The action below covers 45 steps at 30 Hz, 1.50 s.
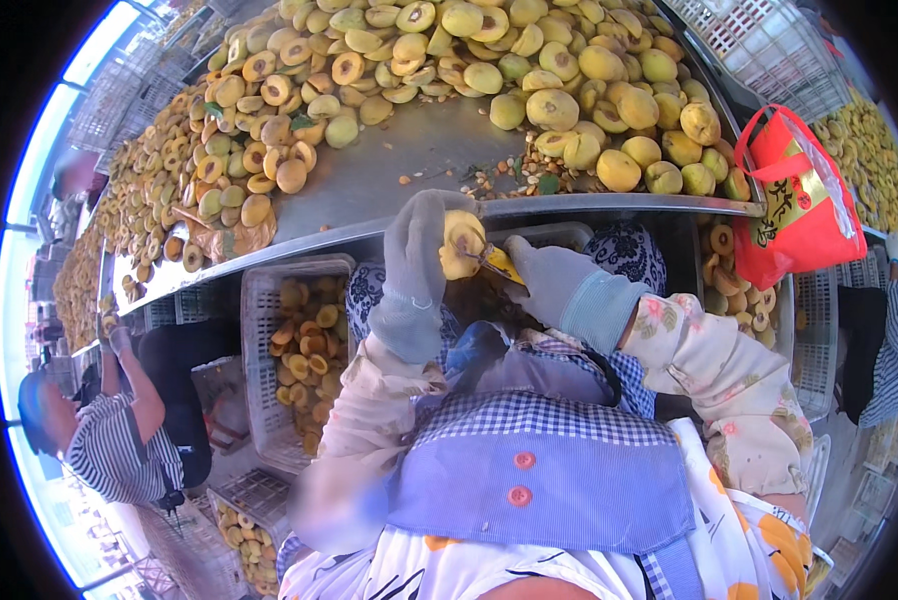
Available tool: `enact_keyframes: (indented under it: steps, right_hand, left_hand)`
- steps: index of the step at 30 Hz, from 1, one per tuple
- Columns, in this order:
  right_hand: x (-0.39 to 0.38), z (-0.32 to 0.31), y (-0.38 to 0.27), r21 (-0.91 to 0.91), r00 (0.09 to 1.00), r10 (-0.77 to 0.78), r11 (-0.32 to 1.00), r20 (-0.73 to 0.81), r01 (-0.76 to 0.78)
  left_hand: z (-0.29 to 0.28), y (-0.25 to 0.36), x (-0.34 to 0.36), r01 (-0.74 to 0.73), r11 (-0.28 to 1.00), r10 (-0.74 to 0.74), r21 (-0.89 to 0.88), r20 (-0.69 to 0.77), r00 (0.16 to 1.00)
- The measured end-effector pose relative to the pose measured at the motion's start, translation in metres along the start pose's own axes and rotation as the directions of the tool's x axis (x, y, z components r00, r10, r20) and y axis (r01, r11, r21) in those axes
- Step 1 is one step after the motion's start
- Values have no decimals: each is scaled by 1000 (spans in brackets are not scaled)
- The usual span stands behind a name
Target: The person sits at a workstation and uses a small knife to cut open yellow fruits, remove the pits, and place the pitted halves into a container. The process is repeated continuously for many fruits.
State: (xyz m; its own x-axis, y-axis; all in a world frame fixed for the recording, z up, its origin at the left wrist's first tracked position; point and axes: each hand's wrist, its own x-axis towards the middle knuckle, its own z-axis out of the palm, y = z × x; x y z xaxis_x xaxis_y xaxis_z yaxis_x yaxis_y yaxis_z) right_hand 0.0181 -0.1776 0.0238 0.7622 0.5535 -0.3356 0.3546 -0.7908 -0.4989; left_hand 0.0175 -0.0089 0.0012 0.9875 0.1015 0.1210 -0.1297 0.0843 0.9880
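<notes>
Your L grip (pixel 415 255), upright, curls round yellow fruit (pixel 460 243), far side hidden; R grip (pixel 556 280), back up, clasps yellow-handled tool (pixel 505 266) btwn them, tip unclear.

Sheet-metal worktable (pixel 399 152), dull grey top, raised front lip (pixel 529 206). Cut peach halves (pixel 277 90), many with pit hollows showing, are heaped across the left and far areas. Rounded yellow-green peaches (pixel 619 171), whole or cut-side-down not determinable, lie massed at right. Loose brown pits (pixel 481 184) and a green leaf (pixel 548 184) lie near the front lip. A brown sheet (pixel 231 240), material unclear, lies among fruit at left.
</notes>
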Motion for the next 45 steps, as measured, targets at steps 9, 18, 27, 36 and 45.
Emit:
enact_keyframes:
  steps: [9, 18, 27, 36, 45]
  right_hand:
    - [-5, 9, -2, -2, 972, 75, 997, -222, -78]
    - [-3, 24, 2, 12, 926, 43, 999, -376, -41]
    - [-6, 21, 10, 12, 918, 63, 998, -392, -64]
    - [-8, 18, 5, 88, 957, 185, 982, -222, -170]
    - [-20, 11, 10, 74, 996, 88, 994, -25, -86]
  left_hand:
    - [8, -5, 0, 132, 965, -155, -227, -90, 984]
    - [8, -8, 3, 137, 946, -167, -293, -81, 983]
    - [14, -6, 3, 121, 930, -158, -347, -80, 984]
    - [20, -2, -4, 71, 986, -82, -150, -68, 994]
    - [19, -7, -9, -106, 993, 101, 46, 100, 990]
